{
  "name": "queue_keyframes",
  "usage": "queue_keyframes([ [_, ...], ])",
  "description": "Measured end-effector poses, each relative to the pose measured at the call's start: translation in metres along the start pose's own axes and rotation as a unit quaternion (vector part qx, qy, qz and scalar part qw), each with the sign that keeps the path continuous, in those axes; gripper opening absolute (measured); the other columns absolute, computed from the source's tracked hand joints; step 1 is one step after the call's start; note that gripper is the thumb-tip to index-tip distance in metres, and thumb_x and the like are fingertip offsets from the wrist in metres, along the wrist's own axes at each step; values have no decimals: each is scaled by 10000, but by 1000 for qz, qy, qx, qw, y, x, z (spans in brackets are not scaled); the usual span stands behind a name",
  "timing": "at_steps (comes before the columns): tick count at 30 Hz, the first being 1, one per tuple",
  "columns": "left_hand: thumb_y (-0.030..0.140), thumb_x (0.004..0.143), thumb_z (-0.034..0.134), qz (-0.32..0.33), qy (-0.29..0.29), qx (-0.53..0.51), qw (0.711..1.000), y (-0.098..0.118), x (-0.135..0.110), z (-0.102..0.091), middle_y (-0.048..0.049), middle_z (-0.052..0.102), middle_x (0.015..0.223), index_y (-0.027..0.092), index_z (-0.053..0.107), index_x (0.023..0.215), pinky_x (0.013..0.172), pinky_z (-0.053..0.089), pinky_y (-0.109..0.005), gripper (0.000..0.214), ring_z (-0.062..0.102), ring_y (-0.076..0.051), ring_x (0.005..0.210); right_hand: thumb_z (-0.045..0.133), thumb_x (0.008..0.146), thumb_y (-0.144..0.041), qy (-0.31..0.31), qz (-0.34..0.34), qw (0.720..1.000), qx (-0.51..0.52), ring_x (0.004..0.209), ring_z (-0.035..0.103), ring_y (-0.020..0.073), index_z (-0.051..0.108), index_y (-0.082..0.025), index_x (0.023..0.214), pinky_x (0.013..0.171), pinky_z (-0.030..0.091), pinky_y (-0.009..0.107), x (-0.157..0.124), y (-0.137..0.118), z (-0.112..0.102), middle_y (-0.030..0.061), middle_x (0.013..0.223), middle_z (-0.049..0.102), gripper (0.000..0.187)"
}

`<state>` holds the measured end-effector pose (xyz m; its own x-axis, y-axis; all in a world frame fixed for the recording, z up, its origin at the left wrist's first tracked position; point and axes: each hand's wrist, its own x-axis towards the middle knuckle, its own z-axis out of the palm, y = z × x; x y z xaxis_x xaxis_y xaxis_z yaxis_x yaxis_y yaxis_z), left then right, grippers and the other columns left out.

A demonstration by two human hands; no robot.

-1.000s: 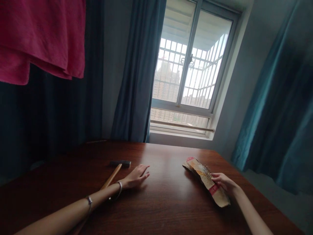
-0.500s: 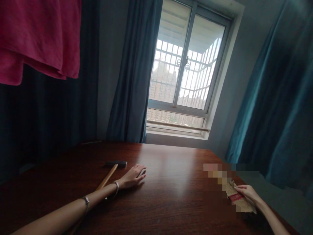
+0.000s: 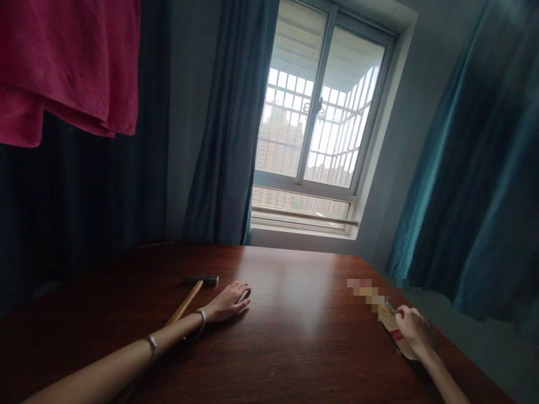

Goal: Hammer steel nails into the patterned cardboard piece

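Observation:
My left hand (image 3: 229, 302) rests on the brown wooden table (image 3: 286, 353), its fingers curved over a small pale object with a dark rim (image 3: 243, 295). Most of that object is hidden, so its kind is unclear. Behind the left wrist lies a hammer (image 3: 183, 306) with a dark head and a wooden handle; my forearm crosses over the handle. At the table's right side my right hand (image 3: 412, 331) is closed at the upper edge of a flat tan booklet with a red band (image 3: 396, 335). Coil-like loops show at its top edge, and pixelation blurs its far part.
A window (image 3: 311, 112) with outside bars is beyond the table's far edge. Blue curtains (image 3: 231, 123) hang beside it, and a pink cloth (image 3: 84, 67) hangs at upper left. The table's right edge runs close beside my right hand.
My right hand has shifted left and its fingers have curled more over the booklet's top edge. The booklet sits slightly further left. My left hand has hardly moved.

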<state>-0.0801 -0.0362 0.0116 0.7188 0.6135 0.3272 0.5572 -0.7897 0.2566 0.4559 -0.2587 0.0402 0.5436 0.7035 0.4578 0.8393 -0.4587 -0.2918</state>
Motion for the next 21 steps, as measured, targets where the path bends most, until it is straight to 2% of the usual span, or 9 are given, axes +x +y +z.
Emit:
queue_keyframes([
  [2,446,848,408,2,2,5,1000,0,-1,0,-98,504,1234,192,524,1169,1001,304,-382,425,407,-252,1164,392,769,-297,3,-63,998,10,834,614,230,640,-182,855,730,439,315,-19,-22,16,113,888,650,287],
  [4,444,842,421,-2,1,11,1000,0,-2,1,-102,496,1256,191,529,1172,1016,291,-393,430,399,-259,1183,390,790,-328,-22,-136,990,43,900,598,222,625,-183,959,779,435,302,-43,-47,34,102,955,640,324],
  [7,437,839,425,-16,2,12,1000,-1,-3,3,-108,484,1285,185,528,1186,1033,274,-407,441,387,-265,1210,386,816,-384,-32,-170,983,55,1014,556,239,598,-183,1076,834,424,316,-75,-73,54,110,1070,612,392],
  [9,431,842,419,-26,-2,13,1000,-1,-3,4,-111,471,1306,178,523,1201,1040,270,-409,452,375,-265,1230,372,826,-384,-28,-172,983,58,1051,539,241,600,-180,1081,861,417,323,-85,-77,59,108,1099,604,399],
  [12,410,854,394,-37,-12,24,999,-2,-4,6,-114,446,1335,165,508,1228,1054,254,-399,462,352,-254,1258,343,837,-360,2,-171,984,59,1038,546,229,587,-158,1087,879,414,315,-79,-63,55,113,1096,605,404],
  [14,386,858,384,-41,-17,30,999,-1,-5,7,-108,431,1349,164,500,1242,1063,241,-390,459,341,-243,1269,353,828,-363,53,-148,987,27,1045,538,249,568,-141,1104,893,401,342,-65,-45,50,137,1130,579,414],
  [17,338,849,395,-49,-19,25,998,2,-7,7,-94,421,1361,171,501,1244,1072,230,-377,442,339,-231,1275,410,788,-432,125,-49,989,-64,1082,497,329,542,-94,1130,901,368,426,-42,-17,47,218,1201,504,498],
  [19,299,839,407,-54,-12,15,998,2,-8,8,-92,431,1354,170,512,1233,1075,233,-370,428,347,-225,1271,456,734,-537,119,40,986,-111,1109,460,373,501,-51,1168,906,346,470,-29,-4,50,267,1206,479,653],
  [21,253,831,409,-57,-3,7,998,2,-9,9,-99,445,1341,158,526,1218,1075,240,-365,416,358,-221,1265,450,681,-643,68,91,985,-130,1099,457,389,489,-49,1177,898,340,495,-19,2,57,266,1173,504,775],
])
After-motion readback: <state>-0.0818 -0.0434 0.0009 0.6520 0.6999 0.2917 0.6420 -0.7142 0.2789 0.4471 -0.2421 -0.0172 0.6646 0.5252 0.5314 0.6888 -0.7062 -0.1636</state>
